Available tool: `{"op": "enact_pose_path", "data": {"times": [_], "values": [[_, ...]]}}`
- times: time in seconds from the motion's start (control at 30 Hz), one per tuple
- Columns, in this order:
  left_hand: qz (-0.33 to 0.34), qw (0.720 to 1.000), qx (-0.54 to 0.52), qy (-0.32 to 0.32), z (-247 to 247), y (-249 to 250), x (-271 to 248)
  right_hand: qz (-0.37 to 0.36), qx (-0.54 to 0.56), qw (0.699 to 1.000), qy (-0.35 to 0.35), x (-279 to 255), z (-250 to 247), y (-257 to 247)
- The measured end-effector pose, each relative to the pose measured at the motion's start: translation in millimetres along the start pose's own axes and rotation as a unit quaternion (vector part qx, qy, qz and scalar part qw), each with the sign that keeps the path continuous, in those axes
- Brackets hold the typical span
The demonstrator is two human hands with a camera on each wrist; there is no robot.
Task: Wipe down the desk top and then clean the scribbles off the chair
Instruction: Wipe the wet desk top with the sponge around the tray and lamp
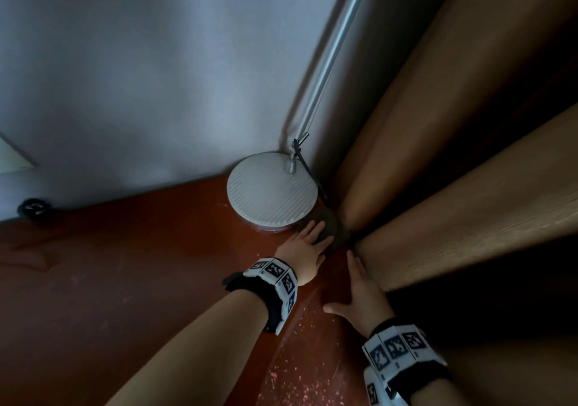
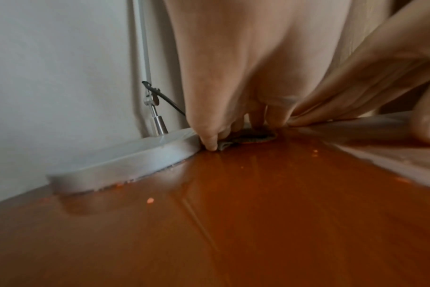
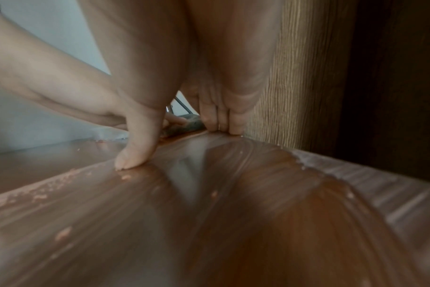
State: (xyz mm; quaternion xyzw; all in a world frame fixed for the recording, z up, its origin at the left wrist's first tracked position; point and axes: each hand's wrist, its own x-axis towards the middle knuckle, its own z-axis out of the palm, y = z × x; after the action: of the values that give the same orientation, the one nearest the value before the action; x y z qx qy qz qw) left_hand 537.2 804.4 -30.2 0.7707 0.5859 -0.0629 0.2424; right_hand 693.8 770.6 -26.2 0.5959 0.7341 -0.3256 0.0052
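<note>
My left hand (image 1: 308, 243) lies flat with straight fingers on a dark grey cloth (image 1: 334, 233), pressing it into the back right corner of the red-brown desk top (image 1: 125, 265). In the left wrist view the thumb touches the desk beside the cloth (image 2: 253, 136), right against the lamp base (image 2: 125, 161). My right hand (image 1: 359, 290) rests flat on the desk beside a wooden panel, thumb spread, holding nothing. Its fingertips (image 3: 224, 124) touch the desk just short of the cloth (image 3: 192, 122). No chair is in view.
A round white lamp base (image 1: 270, 191) with a slanting metal pole (image 1: 331, 55) stands against the wall. Wooden shelf panels (image 1: 453, 211) wall off the desk's right side. Pale specks (image 1: 297, 380) dot the near desk surface. A small black object (image 1: 34, 210) sits far left.
</note>
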Motion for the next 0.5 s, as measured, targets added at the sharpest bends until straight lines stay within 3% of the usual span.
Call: {"op": "enact_pose_path", "data": {"times": [0.23, 0.5], "values": [[0.03, 0.999, 0.009, 0.014, 21, 4, -32, 0.012, 0.02, 1.0, 0.01, -7, 2, 6], [0.0, 0.999, 0.031, -0.022, -8, -2, 28, 0.008, 0.012, 1.0, 0.001, -7, 5, 11]]}}
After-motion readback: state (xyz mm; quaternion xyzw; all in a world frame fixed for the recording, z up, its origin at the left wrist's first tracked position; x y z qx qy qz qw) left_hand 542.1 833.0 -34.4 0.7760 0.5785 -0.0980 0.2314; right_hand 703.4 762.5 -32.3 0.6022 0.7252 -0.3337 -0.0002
